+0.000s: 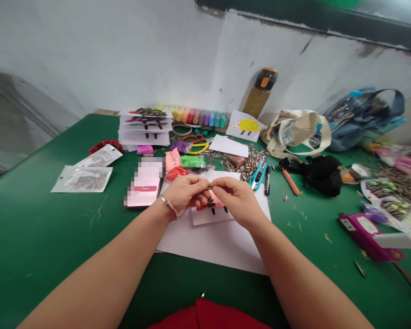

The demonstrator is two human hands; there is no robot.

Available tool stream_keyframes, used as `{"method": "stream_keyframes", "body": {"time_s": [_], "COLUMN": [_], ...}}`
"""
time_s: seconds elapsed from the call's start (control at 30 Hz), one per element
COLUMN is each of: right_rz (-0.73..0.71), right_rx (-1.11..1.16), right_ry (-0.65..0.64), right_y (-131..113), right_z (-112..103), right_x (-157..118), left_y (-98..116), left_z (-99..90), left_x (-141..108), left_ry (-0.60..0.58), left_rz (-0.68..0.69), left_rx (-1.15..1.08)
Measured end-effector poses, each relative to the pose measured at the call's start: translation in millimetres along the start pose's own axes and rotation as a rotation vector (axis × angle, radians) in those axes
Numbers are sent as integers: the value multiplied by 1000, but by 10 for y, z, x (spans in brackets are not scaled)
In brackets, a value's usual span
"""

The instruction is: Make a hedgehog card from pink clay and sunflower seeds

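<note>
Both hands meet over a small white card (pixel 202 219) lying on larger white paper (pixel 219 246). My left hand (pixel 188 194), with a bracelet at the wrist, has its fingers curled and pinched. My right hand (pixel 238 198) pinches from the other side, its fingertips meeting the left ones at a thin dark piece (pixel 208 188) that looks like a sunflower seed. Beneath the fingers, the card shows a pink clay shape (pixel 219 201) with dark seeds, a red part at its left and black legs. The hands partly cover this shape.
Behind are loose seeds (pixel 256 162), clay packets (pixel 192 161), a stack of decorated cards (pixel 145 132), and a bottle (pixel 260 93). A phone (pixel 145 183) and bead packets (pixel 84 179) lie left. Right are a blue cutter (pixel 259 173), a pen (pixel 267 180) and a purple glue gun (pixel 366 235).
</note>
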State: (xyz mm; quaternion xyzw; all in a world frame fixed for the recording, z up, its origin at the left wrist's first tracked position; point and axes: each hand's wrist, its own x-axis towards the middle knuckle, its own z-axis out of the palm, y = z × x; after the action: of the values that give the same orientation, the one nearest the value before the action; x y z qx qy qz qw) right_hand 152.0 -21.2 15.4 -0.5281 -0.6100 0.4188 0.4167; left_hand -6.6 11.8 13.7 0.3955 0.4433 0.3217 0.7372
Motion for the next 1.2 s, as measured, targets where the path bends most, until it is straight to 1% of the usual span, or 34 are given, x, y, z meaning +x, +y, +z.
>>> {"method": "stream_keyframes", "body": {"time_s": [0.13, 0.23, 0.33, 0.47, 0.53, 0.57, 0.63, 0.67, 0.73, 0.83, 0.9, 0.97, 1.07, 1.13, 1.2], "right_rz": [-45, -46, -89, -249, -268, -248, -161, -111, -38, -53, -79, -74, -17, 37, 93], "right_rx": [-40, -79, -174, -334, -339, -312, -217, -163, -76, -43, -77, -108, -78, -14, 76], "right_ry": [54, 110, 74, -27, -11, 17, 58, 60, 23, -50, -108, -148, -178, -194, -197], "right_y": [39, 80, 110, 110, 106, 105, 108, 110, 109, 95, 86, 82, 89, 94, 93], "right_z": [-9, -4, 23, 46, 32, 21, 2, -1, 7, 35, 40, 27, -4, -20, -36], "right_x": [4, 7, -5, -13, -2, 7, 23, 30, 37, 39, 43, 52, 70, 79, 85], "left_y": [-3, -17, -31, -34, -25, -18, -1, 7, 18, 16, 3, -16, -40, -46, -39], "left_z": [-1, -16, -26, -23, -20, -18, -15, -15, -15, -26, -39, -49, -46, -33, -22], "left_x": [-12, -7, 7, 26, 25, 22, 10, 2, -10, -7, 10, 32, 51, 51, 43], "left_ry": [29, 20, -1, 11, 23, 35, 46, 42, 21, 7, 8, -4, -37, -54, -41], "left_rz": [-29, -32, -19, 3, 1, 1, 1, 1, 5, 24, 38, 43, 43, 46, 49], "left_rx": [-58, -84, -95, -85, -78, -70, -45, -32, -20, -12, 5, 25, 45, 52, 47]}}
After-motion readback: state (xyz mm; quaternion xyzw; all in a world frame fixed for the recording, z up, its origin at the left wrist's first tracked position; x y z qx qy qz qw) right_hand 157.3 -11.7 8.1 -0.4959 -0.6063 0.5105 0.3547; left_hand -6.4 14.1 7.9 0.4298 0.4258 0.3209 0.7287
